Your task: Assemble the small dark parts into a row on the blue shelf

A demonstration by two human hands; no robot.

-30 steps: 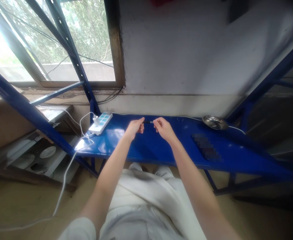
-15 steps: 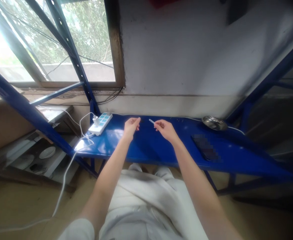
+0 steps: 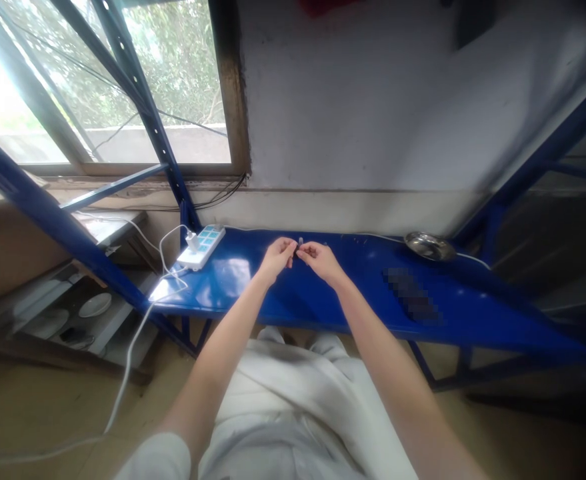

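Over the blue bench top [image 3: 317, 303], both hands meet almost fingertip to fingertip. My right hand [image 3: 321, 261] pinches a small thin, pale stick-like piece [image 3: 301, 241], whose tip shows just above the fingers; its exact kind is too small to make out. My left hand [image 3: 277, 259] is closed in a pinch right beside that piece. Whatever its fingertips hold, if anything, is hidden. The hands are very near each other, and whether they touch is unclear.
A white power strip [image 3: 203, 247] with a plug and white cable lies at the bench's left end. To the right are a shiny metal dish [image 3: 429, 246] and a blurred dark flat object [image 3: 413, 295]. Tiny bits lie near the back edge. Blue rack posts [image 3: 145, 110] frame both sides.
My hands have come together from a small gap, the left moving right and the right slightly left. The pale piece now points more upright, with less of it showing.
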